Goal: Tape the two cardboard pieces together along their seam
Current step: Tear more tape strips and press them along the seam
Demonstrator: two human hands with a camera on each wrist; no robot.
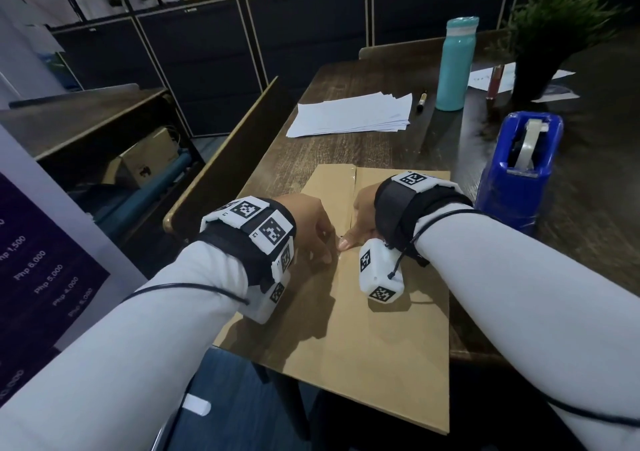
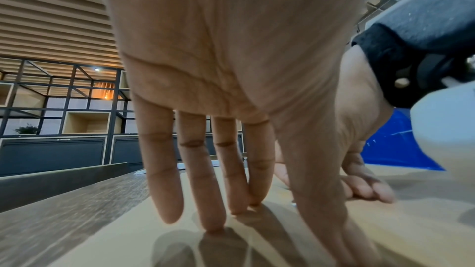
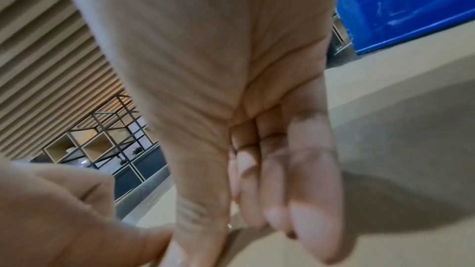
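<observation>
Two brown cardboard pieces, the left piece [image 1: 304,346] and the right piece [image 1: 408,364], lie side by side on the dark wooden table [image 1: 346,149]. Their seam [image 1: 354,187] runs away from me, and a glossy tape strip shows along its far part. My left hand [image 1: 320,243] [image 2: 205,190] rests just left of the seam, its straight fingertips [image 2: 213,226] touching the cardboard. My right hand [image 1: 356,229] [image 3: 257,190] sits on the seam with its thumb [image 3: 200,210] pressing down. Its other fingers are loosely bent and hold nothing.
A blue tape dispenser [image 1: 519,173] stands right of the cardboard. Farther back are a stack of white paper [image 1: 349,115], a marker [image 1: 422,102], a teal bottle [image 1: 455,66] and a potted plant [image 1: 540,52]. The cardboard overhangs the table's near edge. A chair back [image 1: 221,160] stands at the left.
</observation>
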